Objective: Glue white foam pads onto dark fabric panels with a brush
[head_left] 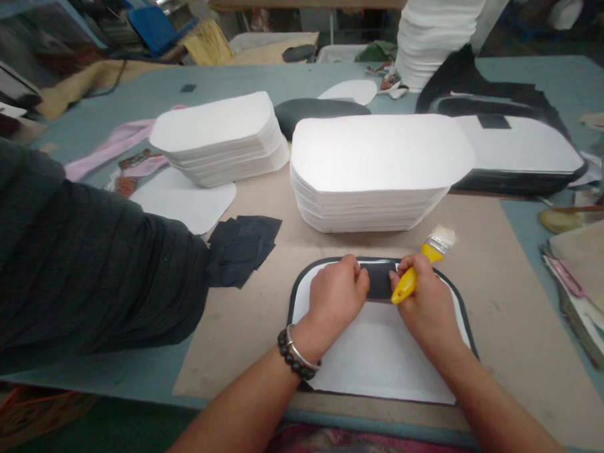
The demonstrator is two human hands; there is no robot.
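Note:
A white panel with a black edging (388, 356) lies flat on the board in front of me. Over its far edge sits a small black rectangular patch (379, 281). My left hand (339, 288) pinches the patch at its left side, with thumb and fingers closed. At the patch's right side are the fingertips of my right hand (428, 298), which also grips a paintbrush (405, 286) by its yellow handle. The bristles point away to the far right. A loose pile of similar black patches (240, 249) lies to the left.
Two stacks of white panels (379, 153) (217, 126) stand behind the work. Black-edged panels (528, 143) are piled at the right. A tan board (498, 264) covers part of the blue-green table (138, 367). A person's dark sleeve (108, 262) reaches in from the left.

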